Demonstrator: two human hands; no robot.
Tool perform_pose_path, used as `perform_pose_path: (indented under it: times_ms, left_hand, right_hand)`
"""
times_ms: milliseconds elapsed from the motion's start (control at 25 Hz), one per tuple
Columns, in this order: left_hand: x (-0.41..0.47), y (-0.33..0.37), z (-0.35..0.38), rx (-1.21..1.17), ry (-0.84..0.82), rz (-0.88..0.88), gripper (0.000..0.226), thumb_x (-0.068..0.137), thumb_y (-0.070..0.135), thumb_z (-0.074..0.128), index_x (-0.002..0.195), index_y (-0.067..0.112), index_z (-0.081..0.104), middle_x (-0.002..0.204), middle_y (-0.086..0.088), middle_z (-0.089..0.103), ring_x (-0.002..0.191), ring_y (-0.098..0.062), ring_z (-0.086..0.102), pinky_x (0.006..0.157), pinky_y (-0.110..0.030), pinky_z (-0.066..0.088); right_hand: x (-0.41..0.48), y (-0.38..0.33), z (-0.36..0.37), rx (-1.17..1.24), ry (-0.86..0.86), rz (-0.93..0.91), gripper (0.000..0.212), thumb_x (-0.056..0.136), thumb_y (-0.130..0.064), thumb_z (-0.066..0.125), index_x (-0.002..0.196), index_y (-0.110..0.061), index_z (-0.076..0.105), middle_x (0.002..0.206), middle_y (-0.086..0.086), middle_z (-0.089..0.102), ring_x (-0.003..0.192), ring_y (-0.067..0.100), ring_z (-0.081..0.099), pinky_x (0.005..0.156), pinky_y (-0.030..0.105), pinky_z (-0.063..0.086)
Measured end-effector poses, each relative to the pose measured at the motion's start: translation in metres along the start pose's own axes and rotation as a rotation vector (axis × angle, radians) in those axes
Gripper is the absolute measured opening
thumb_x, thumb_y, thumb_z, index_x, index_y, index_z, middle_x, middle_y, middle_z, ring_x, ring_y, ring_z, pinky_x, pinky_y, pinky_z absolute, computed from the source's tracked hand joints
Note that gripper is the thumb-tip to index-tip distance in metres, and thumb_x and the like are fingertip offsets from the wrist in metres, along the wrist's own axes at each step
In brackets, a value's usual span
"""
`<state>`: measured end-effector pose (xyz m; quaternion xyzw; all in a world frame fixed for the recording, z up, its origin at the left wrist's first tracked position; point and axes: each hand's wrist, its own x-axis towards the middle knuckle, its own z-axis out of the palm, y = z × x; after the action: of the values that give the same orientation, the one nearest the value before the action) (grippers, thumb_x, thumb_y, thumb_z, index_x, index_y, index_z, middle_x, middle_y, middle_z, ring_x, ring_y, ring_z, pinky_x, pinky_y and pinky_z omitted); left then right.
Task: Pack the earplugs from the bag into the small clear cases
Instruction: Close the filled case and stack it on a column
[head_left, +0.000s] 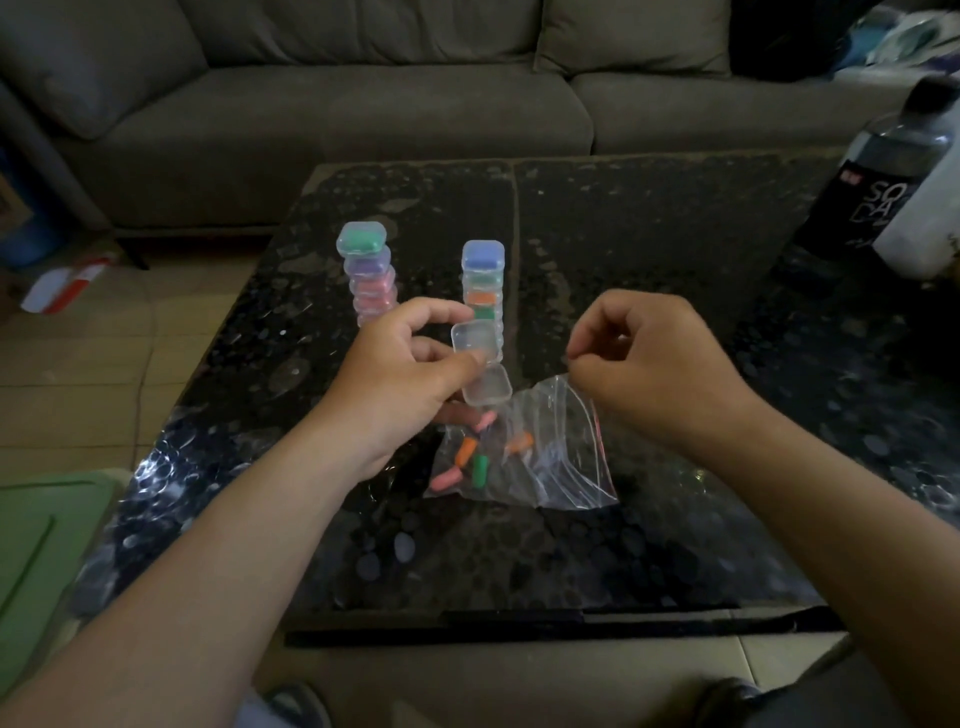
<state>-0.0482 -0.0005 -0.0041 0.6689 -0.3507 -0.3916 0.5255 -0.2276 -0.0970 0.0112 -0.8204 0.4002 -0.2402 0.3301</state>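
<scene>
My left hand (405, 374) holds an open, empty clear case (480, 364) between thumb and fingers, its lid hinged apart from its base. My right hand (649, 364) hovers just right of it with curled fingers; whether it pinches anything is unclear. Below both hands lies a clear zip bag (550, 462) with several pink, orange and green earplugs (467, 457) inside. Two stacks of filled cases stand behind: a left stack (369, 275) topped with green and a right stack (484, 280) topped with blue, partly hidden by the held case.
The dark speckled table (623, 260) has a seam down its middle. A dark soda bottle (878, 176) and a white object stand at the far right. A grey sofa (363, 104) lies beyond. A green lid (36, 535) sits at the lower left on the floor.
</scene>
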Motion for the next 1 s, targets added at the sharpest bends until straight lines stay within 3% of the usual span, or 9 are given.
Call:
perform_pose_path:
  times_ms: [160,240,440,600,760,1000]
  left_hand:
    - [-0.001,-0.009,-0.004,0.137,-0.031,-0.055,0.027,0.095,0.008,0.070,0.112,0.028,0.064,0.082,-0.008,0.078,0.075,-0.020,0.078,0.063,-0.036,0.062]
    - [0.001,-0.012,-0.004,0.153,-0.037,-0.088,0.026,0.095,0.008,0.071,0.110,0.028,0.065,0.084,-0.009,0.078,0.077,-0.021,0.078,0.064,-0.038,0.063]
    - [0.002,-0.018,0.000,0.154,-0.058,-0.117,0.025,0.094,0.007,0.071,0.110,0.025,0.064,0.078,-0.008,0.077,0.075,-0.021,0.078,0.062,-0.035,0.062]
    - [0.005,-0.021,0.001,0.181,-0.055,-0.121,0.029,0.094,0.006,0.071,0.112,0.027,0.063,0.078,-0.005,0.077,0.077,-0.020,0.078,0.064,-0.036,0.063]
    - [0.006,-0.021,0.000,0.201,-0.069,-0.118,0.030,0.093,0.007,0.072,0.114,0.027,0.063,0.081,-0.006,0.078,0.079,-0.020,0.078,0.068,-0.039,0.064]
    - [0.008,-0.022,0.000,0.226,-0.077,-0.119,0.031,0.093,0.006,0.072,0.115,0.027,0.063,0.084,-0.007,0.078,0.079,-0.021,0.078,0.068,-0.040,0.065]
  right_hand:
    - [-0.003,0.004,-0.001,-0.185,-0.298,0.121,0.017,0.086,-0.010,0.073,0.078,-0.024,0.067,0.080,-0.004,0.069,0.068,0.006,0.069,0.062,0.021,0.060]
    - [-0.004,0.005,0.004,-0.208,-0.349,0.113,0.018,0.087,-0.013,0.072,0.076,-0.026,0.069,0.075,-0.006,0.070,0.065,0.003,0.069,0.062,0.019,0.059]
    - [-0.003,0.012,0.023,-0.207,-0.360,0.052,0.012,0.090,-0.021,0.070,0.083,-0.026,0.079,0.074,-0.009,0.072,0.068,0.006,0.067,0.063,0.025,0.058]
    - [-0.001,0.013,0.030,-0.241,-0.388,0.016,0.021,0.091,-0.023,0.069,0.074,-0.034,0.070,0.075,-0.013,0.067,0.070,0.006,0.064,0.061,0.019,0.050]
    - [0.002,0.014,0.038,-0.300,-0.388,0.007,0.007,0.092,-0.026,0.069,0.095,-0.027,0.076,0.080,-0.010,0.065,0.072,0.007,0.062,0.067,0.024,0.054]
    - [0.002,0.010,0.037,-0.314,-0.398,0.004,0.005,0.093,-0.025,0.068,0.097,-0.027,0.070,0.086,-0.008,0.065,0.077,0.008,0.062,0.070,0.026,0.055]
